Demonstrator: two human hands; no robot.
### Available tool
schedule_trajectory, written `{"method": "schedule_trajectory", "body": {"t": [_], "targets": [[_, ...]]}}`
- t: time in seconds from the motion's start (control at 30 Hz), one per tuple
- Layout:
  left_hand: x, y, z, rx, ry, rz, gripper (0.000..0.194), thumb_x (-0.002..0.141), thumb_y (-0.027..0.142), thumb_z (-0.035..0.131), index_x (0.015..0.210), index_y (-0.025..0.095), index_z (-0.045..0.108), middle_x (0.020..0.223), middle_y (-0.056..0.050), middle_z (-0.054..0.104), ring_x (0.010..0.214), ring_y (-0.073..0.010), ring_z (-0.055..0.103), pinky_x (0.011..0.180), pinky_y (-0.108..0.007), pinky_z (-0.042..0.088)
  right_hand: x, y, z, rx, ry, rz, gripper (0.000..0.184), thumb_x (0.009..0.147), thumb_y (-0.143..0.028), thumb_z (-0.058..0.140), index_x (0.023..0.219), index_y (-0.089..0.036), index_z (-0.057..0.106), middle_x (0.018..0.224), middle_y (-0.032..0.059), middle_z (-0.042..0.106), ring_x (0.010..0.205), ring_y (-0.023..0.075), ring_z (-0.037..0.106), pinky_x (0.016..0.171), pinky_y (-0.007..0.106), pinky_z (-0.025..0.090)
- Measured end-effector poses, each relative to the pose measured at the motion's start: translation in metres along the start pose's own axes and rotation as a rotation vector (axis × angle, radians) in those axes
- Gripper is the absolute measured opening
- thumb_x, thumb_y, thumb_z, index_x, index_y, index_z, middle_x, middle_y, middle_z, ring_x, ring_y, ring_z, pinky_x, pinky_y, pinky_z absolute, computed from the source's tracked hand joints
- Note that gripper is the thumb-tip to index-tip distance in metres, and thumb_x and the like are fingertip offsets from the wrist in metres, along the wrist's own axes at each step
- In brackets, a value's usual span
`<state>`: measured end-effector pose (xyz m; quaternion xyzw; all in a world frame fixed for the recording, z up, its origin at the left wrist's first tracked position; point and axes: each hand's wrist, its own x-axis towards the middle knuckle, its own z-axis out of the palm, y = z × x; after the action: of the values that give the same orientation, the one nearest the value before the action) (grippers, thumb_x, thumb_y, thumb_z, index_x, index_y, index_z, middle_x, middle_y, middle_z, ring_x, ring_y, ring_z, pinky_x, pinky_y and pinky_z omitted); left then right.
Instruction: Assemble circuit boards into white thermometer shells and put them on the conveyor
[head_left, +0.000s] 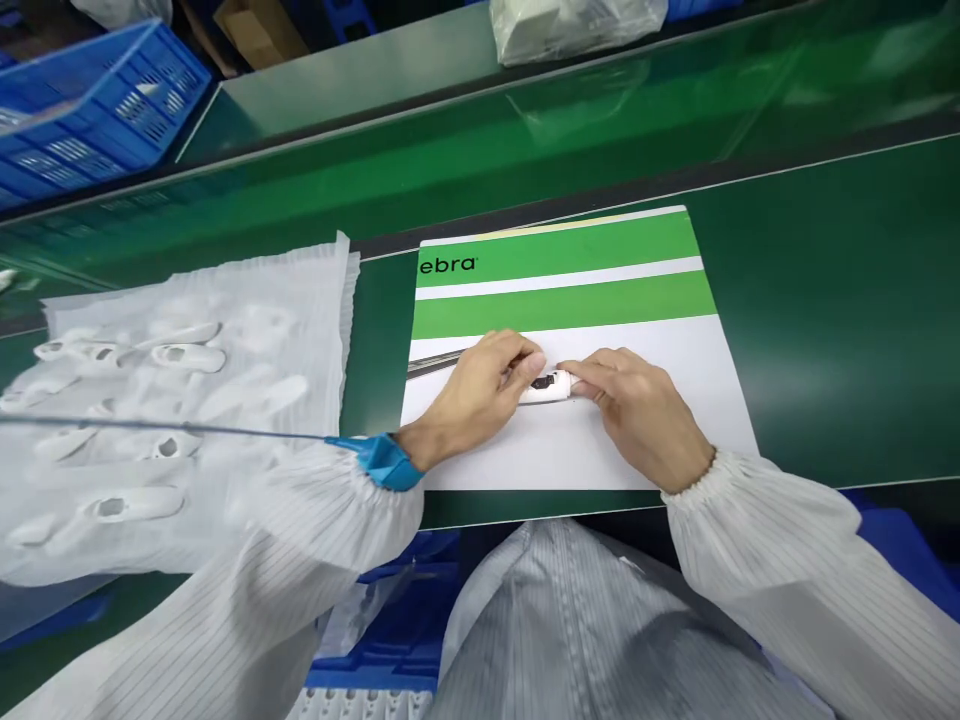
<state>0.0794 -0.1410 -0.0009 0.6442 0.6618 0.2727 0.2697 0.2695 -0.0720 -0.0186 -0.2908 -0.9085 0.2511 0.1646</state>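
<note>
Between my two hands lies a small white plastic device [556,386] with a dark opening in its top. It rests on or just above a white and green printed sheet [637,295]. My left hand [491,385] is closed round the device's left part, which its fingers hide. With finger and thumb pinched, my right hand [637,400] holds the right end. A blue wrist strap [386,462] with a cord circles my left wrist. To the left, several similar white plastic housings [187,357] lie on a translucent foam sheet [300,270], some beneath its layer.
A green conveyor belt [420,150] runs behind the work surface, bordered by a raised ledge. At the upper left stands a blue crate [97,110]. A clear plastic bag [574,28] sits on the far ledge. Blue bins [375,640] are below the table edge.
</note>
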Motion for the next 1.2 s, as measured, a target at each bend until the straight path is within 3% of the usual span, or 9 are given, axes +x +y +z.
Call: {"method": "schedule_trajectory", "body": {"t": [0.1,0.27,0.43,0.6,0.87,1.2], "targets": [[-0.014,-0.002,-0.008,-0.053,-0.035,0.021,0.028,0.100,0.036,0.042,0.104,0.019,0.063,0.106,-0.004,0.065,0.098,-0.0180,0.055,0.088,-0.032,0.042,0.003,0.000,-0.003,0.019,-0.022,0.031,0.027,0.094,-0.010,0.052,0.112,-0.018,0.070,0.091,0.0041,0.068,0.086,0.0196,0.058,0.078,0.033,0.048],[-0.029,-0.005,-0.015,-0.048,-0.050,0.013,0.028,0.099,0.036,0.045,0.114,0.021,0.062,0.116,-0.004,0.063,0.108,-0.0183,0.055,0.095,-0.032,0.042,0.002,0.000,-0.005,0.006,-0.028,0.066,0.027,0.095,-0.012,0.052,0.114,-0.018,0.070,0.095,0.0042,0.069,0.089,0.0199,0.059,0.080,0.034,0.047],[-0.036,-0.011,-0.012,0.072,-0.042,0.063,0.034,0.089,0.030,0.065,0.121,0.021,0.058,0.124,-0.004,0.059,0.118,-0.0206,0.050,0.104,-0.035,0.039,0.002,0.001,-0.002,0.023,-0.026,0.078,0.027,0.096,-0.014,0.051,0.114,-0.019,0.071,0.097,0.0042,0.070,0.091,0.0201,0.059,0.081,0.034,0.047],[-0.035,-0.007,-0.002,0.209,0.018,0.096,0.029,0.091,0.020,0.059,0.121,0.017,0.057,0.120,-0.006,0.061,0.114,-0.0212,0.051,0.100,-0.037,0.045,0.004,0.001,-0.009,0.125,-0.008,0.136,0.026,0.097,-0.016,0.050,0.110,-0.021,0.072,0.096,0.0022,0.070,0.089,0.0178,0.061,0.078,0.031,0.046],[-0.033,0.017,0.009,0.211,0.134,0.196,0.030,0.091,0.018,0.060,0.120,0.011,0.057,0.113,-0.008,0.065,0.107,-0.0198,0.055,0.099,-0.037,0.048,-0.007,0.004,-0.031,0.274,0.026,0.229,0.025,0.097,-0.020,0.051,0.111,-0.021,0.072,0.098,0.0002,0.070,0.089,0.0145,0.062,0.077,0.028,0.046],[-0.037,0.029,0.011,0.128,0.147,0.131,0.035,0.089,0.025,0.065,0.122,0.014,0.059,0.113,-0.005,0.067,0.106,-0.0177,0.059,0.094,-0.033,0.051,-0.021,0.008,-0.039,0.325,-0.003,0.285,0.025,0.098,-0.027,0.050,0.110,-0.026,0.071,0.102,-0.0009,0.069,0.094,0.0154,0.061,0.080,0.029,0.045]]}}
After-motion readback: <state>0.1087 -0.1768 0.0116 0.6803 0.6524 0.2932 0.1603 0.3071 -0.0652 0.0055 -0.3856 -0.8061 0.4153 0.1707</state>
